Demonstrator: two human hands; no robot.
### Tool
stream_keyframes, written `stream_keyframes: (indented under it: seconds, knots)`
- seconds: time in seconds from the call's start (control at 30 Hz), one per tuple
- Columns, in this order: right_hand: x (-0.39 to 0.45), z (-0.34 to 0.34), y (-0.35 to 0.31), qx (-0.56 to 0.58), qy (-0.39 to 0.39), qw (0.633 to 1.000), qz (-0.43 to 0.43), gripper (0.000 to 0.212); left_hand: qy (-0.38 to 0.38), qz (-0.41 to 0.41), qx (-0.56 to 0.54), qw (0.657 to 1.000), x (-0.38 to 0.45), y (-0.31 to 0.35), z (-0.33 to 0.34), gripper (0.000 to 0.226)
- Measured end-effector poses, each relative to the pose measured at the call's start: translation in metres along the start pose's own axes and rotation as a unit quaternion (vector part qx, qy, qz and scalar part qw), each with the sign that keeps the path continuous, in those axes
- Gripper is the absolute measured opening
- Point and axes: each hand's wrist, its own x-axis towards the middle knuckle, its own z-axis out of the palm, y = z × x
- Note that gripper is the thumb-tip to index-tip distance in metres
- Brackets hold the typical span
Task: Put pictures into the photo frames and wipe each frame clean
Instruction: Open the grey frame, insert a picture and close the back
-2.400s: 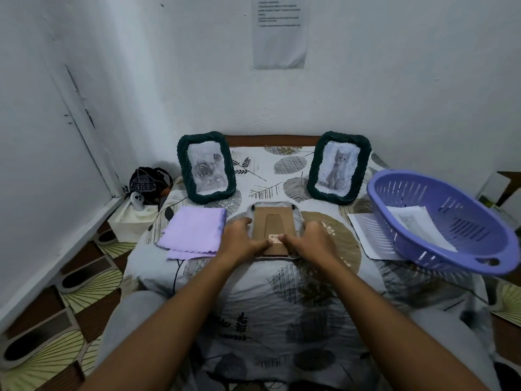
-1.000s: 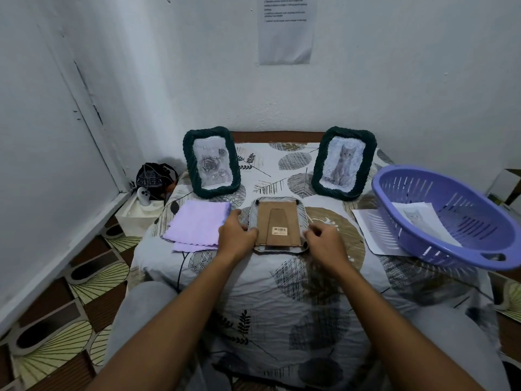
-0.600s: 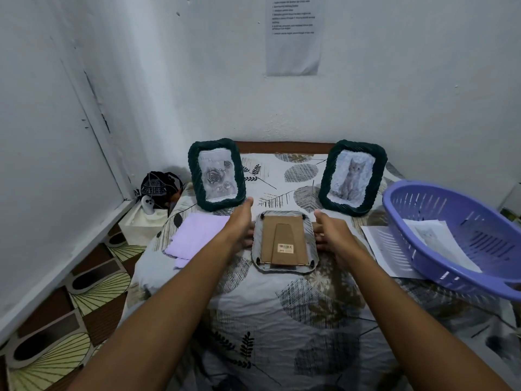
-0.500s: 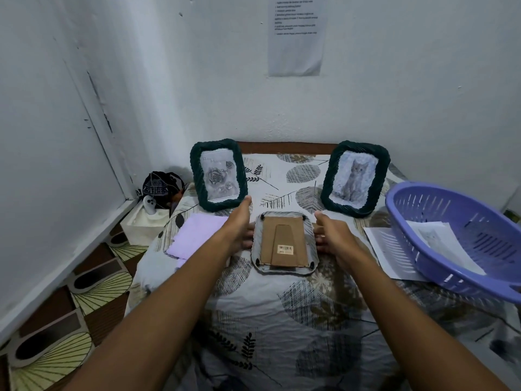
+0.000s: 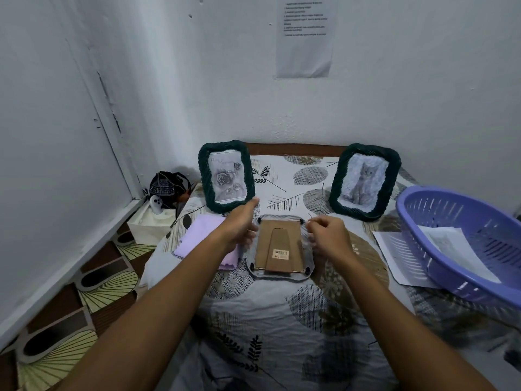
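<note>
A photo frame lies face down on the leaf-printed cloth, showing its brown cardboard back with a folded stand and a barcode sticker. The left hand grips its left edge with curled fingers and thumb raised, and the right hand holds its right edge with bent fingers. Behind stand two dark green rope-textured frames, one with a rose picture and one with a cat picture, while a soft lilac cloth lies just left and a slotted purple plastic basket holding paper prints sits right.

left hand and right hand shifted from frame's near edge to its sides
</note>
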Motion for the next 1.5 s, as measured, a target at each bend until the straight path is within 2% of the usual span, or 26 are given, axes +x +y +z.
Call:
stream_keyframes:
  seconds: [0.1, 0.2, 0.37, 0.43, 0.57, 0.7, 0.83, 0.97, 1.13, 1.23, 1.37, 1.43, 1.5]
  knots:
    - [0.003, 0.010, -0.007, 0.030, -0.072, 0.996, 0.053, 0.019, -0.054, -0.041, -0.031, 0.997, -0.006, -0.003, 0.009, 0.044]
    - [0.008, 0.021, -0.008, 0.014, -0.125, 0.986, 0.110, 0.018, -0.053, -0.044, -0.025, 0.997, -0.008, -0.006, 0.017, 0.046]
    - [0.017, 0.022, -0.007, 0.054, -0.134, 0.975, 0.169, 0.007, -0.050, -0.063, -0.080, 0.994, -0.008, -0.004, 0.013, 0.055]
    - [0.020, 0.022, -0.006, 0.059, -0.135, 0.973, 0.179, 0.013, -0.051, -0.064, -0.096, 0.992, -0.007, -0.001, 0.009, 0.055]
    - [0.023, 0.022, -0.006, 0.097, -0.141, 0.960, 0.223, 0.022, -0.047, -0.050, -0.071, 0.995, -0.004, 0.003, 0.005, 0.049]
    - [0.026, 0.016, 0.002, 0.173, -0.173, 0.930, 0.273, 0.025, 0.012, -0.006, -0.052, 0.999, 0.000, -0.001, 0.004, 0.039]
    - [0.028, 0.008, 0.007, 0.217, -0.174, 0.914, 0.295, 0.024, 0.036, 0.017, -0.103, 0.994, 0.004, -0.006, 0.005, 0.028]
    - [0.026, 0.006, 0.006, 0.243, -0.178, 0.903, 0.306, 0.025, 0.024, -0.010, -0.119, 0.992, -0.001, -0.003, 0.009, 0.024]
    - [0.021, 0.001, 0.001, 0.259, -0.184, 0.894, 0.317, 0.026, -0.032, -0.052, -0.112, 0.992, -0.001, -0.008, 0.016, 0.018]
    - [0.020, -0.001, -0.001, 0.246, -0.179, 0.902, 0.308, 0.022, -0.014, -0.050, -0.112, 0.992, 0.000, -0.009, 0.021, 0.008]
    - [0.019, -0.005, -0.003, 0.158, -0.147, 0.948, 0.233, 0.023, -0.016, -0.040, -0.147, 0.988, 0.002, -0.008, 0.019, 0.012]
    - [0.019, -0.005, -0.005, 0.111, -0.119, 0.970, 0.178, 0.031, -0.015, -0.034, -0.163, 0.986, 0.001, -0.006, 0.019, 0.012]
    - [0.018, -0.007, -0.006, 0.101, -0.089, 0.980, 0.150, 0.048, -0.015, -0.032, -0.183, 0.983, 0.000, -0.003, 0.020, 0.010]
